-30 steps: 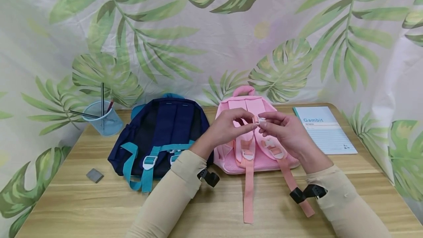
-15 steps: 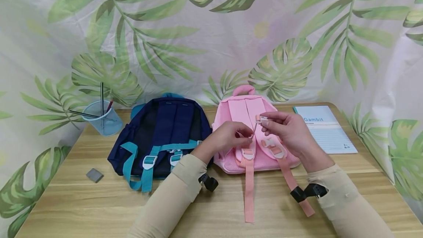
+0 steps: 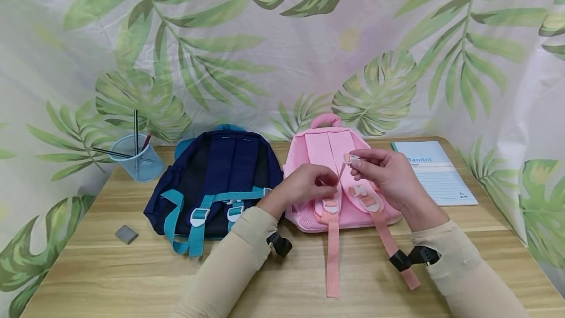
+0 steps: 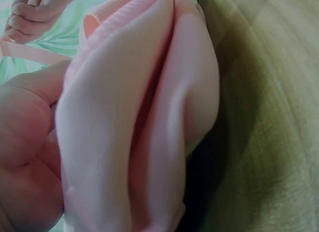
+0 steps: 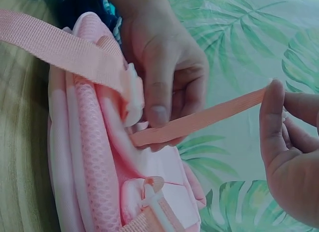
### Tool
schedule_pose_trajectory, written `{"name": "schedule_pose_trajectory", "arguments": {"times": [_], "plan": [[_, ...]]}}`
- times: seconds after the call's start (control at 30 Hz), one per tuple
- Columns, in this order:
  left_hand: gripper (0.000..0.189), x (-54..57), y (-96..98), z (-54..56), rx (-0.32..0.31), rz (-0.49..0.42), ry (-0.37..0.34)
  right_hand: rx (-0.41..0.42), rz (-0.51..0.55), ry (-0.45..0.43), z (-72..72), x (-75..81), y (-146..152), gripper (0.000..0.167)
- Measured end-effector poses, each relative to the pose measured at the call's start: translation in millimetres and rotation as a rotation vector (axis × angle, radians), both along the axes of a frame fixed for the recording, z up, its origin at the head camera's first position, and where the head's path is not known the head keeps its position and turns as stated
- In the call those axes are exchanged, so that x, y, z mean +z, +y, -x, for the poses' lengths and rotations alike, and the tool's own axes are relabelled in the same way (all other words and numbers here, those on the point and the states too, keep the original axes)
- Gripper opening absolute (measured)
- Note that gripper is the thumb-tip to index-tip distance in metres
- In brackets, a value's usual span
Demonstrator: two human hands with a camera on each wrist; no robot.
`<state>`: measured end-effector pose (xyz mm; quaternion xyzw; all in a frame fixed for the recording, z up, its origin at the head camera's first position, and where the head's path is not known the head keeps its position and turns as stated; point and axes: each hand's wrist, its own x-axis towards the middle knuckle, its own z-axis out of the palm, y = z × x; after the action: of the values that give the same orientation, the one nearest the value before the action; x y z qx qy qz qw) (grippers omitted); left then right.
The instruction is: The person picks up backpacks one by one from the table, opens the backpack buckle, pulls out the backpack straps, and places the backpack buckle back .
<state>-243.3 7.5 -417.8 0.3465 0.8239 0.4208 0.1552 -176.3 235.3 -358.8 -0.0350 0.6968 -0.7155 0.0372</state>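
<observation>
A pink backpack [image 3: 319, 141] lies on the table with its shoulder straps up. Just above it my right hand [image 3: 390, 175] pinches a small white buckle [image 3: 347, 159] on a thin peach webbing strap. In the right wrist view this strap [image 5: 209, 117] stretches between the two hands. Lower down, near the shoulder pad, my left hand [image 3: 309, 184] pinches the strap between thumb and fingers. In the left wrist view the pink bag's side [image 4: 99, 132] fills the middle and hides the fingertips.
A navy backpack [image 3: 231, 161] with teal straps lies to the left. Beyond it are a blue mesh pencil cup [image 3: 143, 168] and a grey eraser [image 3: 126, 234]. A notebook [image 3: 441, 180] lies at right. Two peach strap tails [image 3: 333, 259] hang toward the table's front.
Both hands were together at the buckle. My left hand has moved down along the strap toward the backpack, while my right hand keeps the buckle almost in place.
</observation>
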Motion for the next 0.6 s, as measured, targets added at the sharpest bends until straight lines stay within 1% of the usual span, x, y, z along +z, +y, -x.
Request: {"name": "schedule_pose_trajectory", "arguments": {"times": [0.13,0.17,0.27,0.4,0.6], "plan": [[0.020,-2.6,0.5,0.1,0.010,0.009,-0.005,0.003,-0.013,0.001,-0.1,-0.1,1.4,0.024],[0.020,-3.0,0.7,0.0,0.015,0.011,-0.006,0.006,-0.005,0.004,-0.1,-0.5,1.9,0.023],[0.020,-4.1,0.8,-0.8,0.022,0.015,-0.004,0.014,0.049,0.017,0.1,-2.6,2.7,0.019],[0.019,-4.7,0.7,-2.5,0.032,0.018,-0.003,0.019,0.137,0.038,0.0,-5.7,2.5,0.031],[0.018,-5.8,-0.7,-4.4,0.046,0.029,0.010,0.019,0.167,0.040,-0.5,-4.9,0.3,0.031]]}}
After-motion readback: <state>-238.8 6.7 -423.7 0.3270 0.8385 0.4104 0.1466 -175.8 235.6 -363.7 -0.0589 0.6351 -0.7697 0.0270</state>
